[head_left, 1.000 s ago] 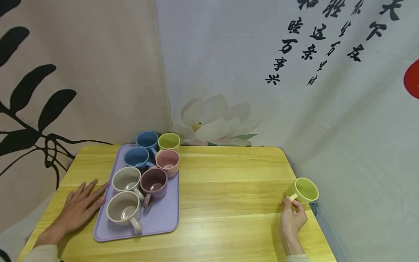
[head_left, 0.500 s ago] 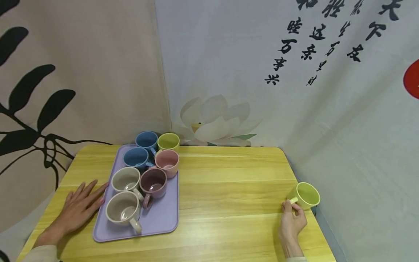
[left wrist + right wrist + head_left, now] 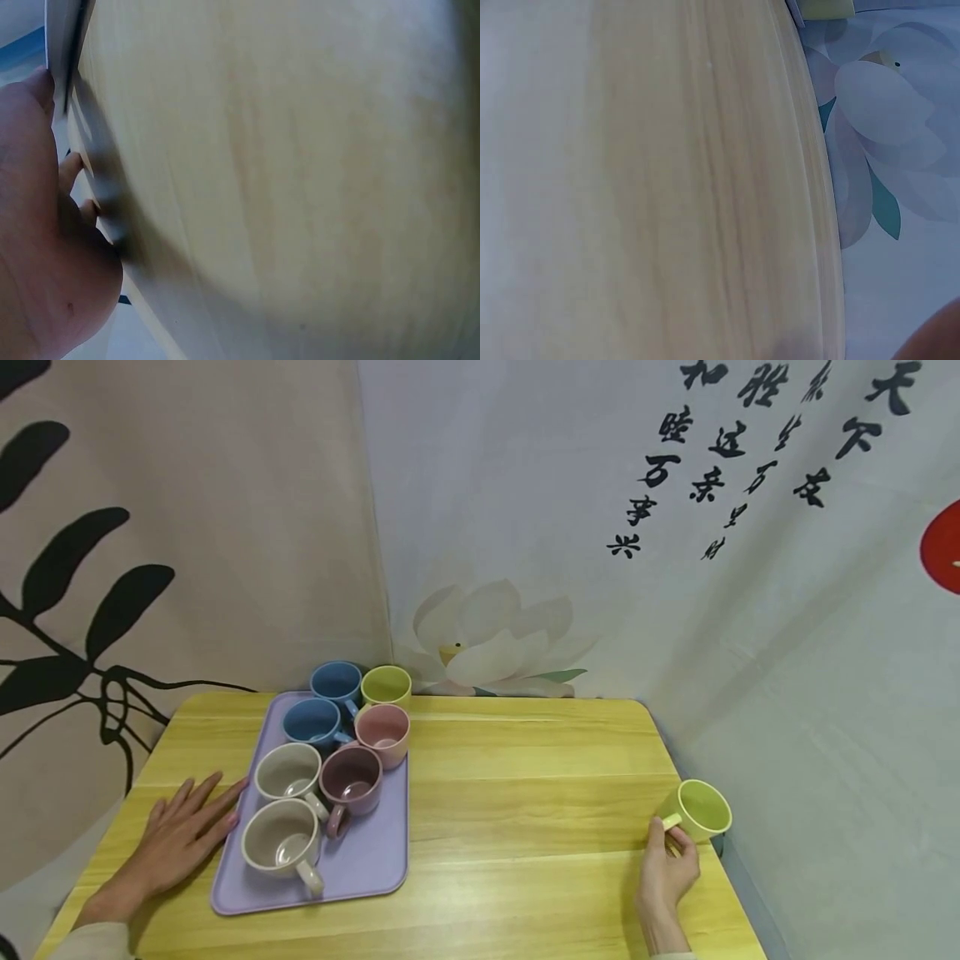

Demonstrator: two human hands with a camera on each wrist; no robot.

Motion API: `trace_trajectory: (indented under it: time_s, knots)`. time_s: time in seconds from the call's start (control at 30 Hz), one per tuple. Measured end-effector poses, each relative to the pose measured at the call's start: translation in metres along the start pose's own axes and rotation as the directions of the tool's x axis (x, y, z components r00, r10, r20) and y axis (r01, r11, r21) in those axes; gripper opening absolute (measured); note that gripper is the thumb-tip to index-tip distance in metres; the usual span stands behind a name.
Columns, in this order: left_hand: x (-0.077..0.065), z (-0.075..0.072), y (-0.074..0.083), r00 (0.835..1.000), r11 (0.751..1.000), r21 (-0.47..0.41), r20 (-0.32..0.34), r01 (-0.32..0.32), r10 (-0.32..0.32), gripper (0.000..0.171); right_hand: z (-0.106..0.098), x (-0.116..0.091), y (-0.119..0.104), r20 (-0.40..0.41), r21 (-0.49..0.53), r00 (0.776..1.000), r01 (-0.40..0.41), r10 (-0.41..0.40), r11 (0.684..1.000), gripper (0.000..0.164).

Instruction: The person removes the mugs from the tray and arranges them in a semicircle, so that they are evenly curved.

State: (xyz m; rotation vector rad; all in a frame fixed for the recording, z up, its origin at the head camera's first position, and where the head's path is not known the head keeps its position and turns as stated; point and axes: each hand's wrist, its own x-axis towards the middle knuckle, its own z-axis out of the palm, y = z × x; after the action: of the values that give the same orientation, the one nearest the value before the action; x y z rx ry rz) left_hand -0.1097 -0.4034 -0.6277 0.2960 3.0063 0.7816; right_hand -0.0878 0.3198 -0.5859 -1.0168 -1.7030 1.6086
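At the table's right edge, my right hand (image 3: pixel 667 872) pinches the handle of a yellow-green cup (image 3: pixel 703 808) in the head view. Only a bit of a finger (image 3: pixel 936 337) shows in the right wrist view. My left hand (image 3: pixel 176 839) lies spread on the table, its fingertips touching the left rim of a purple tray (image 3: pixel 367 868). On that tray stand two blue cups (image 3: pixel 312 720), a yellow-green cup (image 3: pixel 387 685), a pink cup (image 3: pixel 384 732), a mauve cup (image 3: pixel 352 778) and two off-white cups (image 3: pixel 281 837). In the left wrist view the left hand (image 3: pixel 56 232) touches the tray's edge (image 3: pixel 64 45).
The wooden table (image 3: pixel 525 810) lies between the tray and the right hand. Behind it hangs a cloth backdrop (image 3: pixel 510 510) with a printed flower and dark characters. Another cloth side (image 3: pixel 832 735) drops beyond the table's right edge.
The right hand and its yellow-green cup have shifted slightly downward in the head view. The left hand, tray and cups on it stay in place.
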Motion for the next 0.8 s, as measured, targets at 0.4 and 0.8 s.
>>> trace_trajectory:
  time_s: [0.4,0.8]
  knots:
    - [-0.001,0.001,0.0,1.0,1.0,0.007,0.017,0.021,-0.021,0.062,0.004,-0.011,-0.007,-0.049,0.029,0.977,0.207,-0.206,0.978,0.051]
    - [0.0,-0.001,0.002,1.0,1.0,0.008,0.002,0.014,-0.014,0.062,0.037,-0.054,-0.03,0.325,0.144,0.686,0.644,-0.651,0.751,0.059]
